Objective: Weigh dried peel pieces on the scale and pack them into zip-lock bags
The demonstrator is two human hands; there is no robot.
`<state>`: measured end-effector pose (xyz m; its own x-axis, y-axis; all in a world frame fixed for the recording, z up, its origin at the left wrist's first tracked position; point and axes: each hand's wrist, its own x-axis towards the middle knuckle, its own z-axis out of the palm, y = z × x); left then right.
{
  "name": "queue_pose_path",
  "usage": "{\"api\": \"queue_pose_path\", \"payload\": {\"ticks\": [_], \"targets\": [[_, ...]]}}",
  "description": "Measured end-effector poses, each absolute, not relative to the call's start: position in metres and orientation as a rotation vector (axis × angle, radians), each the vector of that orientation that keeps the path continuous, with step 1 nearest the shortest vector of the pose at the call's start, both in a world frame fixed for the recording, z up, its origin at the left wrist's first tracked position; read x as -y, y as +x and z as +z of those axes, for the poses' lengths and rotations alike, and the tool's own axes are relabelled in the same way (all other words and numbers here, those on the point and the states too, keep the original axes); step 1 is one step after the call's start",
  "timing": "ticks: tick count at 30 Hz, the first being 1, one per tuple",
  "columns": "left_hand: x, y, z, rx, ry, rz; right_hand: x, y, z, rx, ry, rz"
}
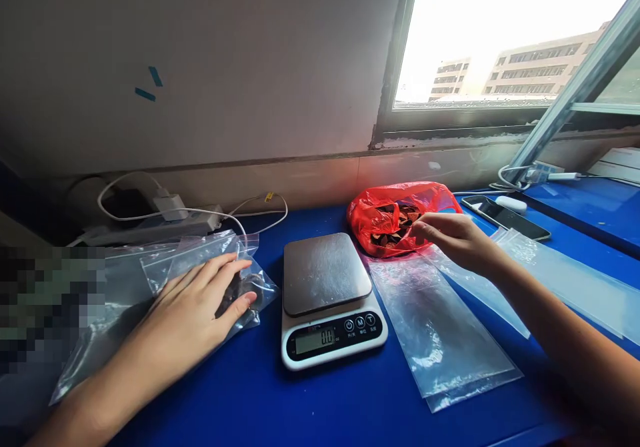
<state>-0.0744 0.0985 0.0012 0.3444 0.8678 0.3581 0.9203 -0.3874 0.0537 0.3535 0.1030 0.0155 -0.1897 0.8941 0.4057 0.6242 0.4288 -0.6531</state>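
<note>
Okay, left hand [197, 303] lies palm down over a clear zip bag [170, 260] on the desk [240, 393], dark contents inside; fingers loosely spread, thumb apart, can't tell if they grip it. Right hand [455, 237] is at the open red bag [425, 197], fingertips by the brown pieces [390, 237] inside; fingers bent, close together, can't tell if a piece is held. Scale [327, 280] sits between the hands, display 0.0. Flat clear bags [440, 327] just right of it.
</note>
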Motion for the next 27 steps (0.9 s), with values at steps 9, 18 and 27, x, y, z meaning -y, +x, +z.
{"api": "queue_pose_path", "payload": {"ticks": [9, 18, 27], "targets": [[-0.093, -0.057, 0.012, 1.502, -2.402, -0.717, -0.093, 0.323, 0.016, 1.825, -1.105, 0.469], [-0.030, 0.025, 0.038, 1.630, -2.856, -1.461, -0.035, 0.241, 0.018, 2.011, -0.908, 0.492], [-0.022, 0.032, 0.019, 1.659, -3.001, -1.601, -0.029, 0.227, 0.003, 2.089, -0.811, 0.359]]}}
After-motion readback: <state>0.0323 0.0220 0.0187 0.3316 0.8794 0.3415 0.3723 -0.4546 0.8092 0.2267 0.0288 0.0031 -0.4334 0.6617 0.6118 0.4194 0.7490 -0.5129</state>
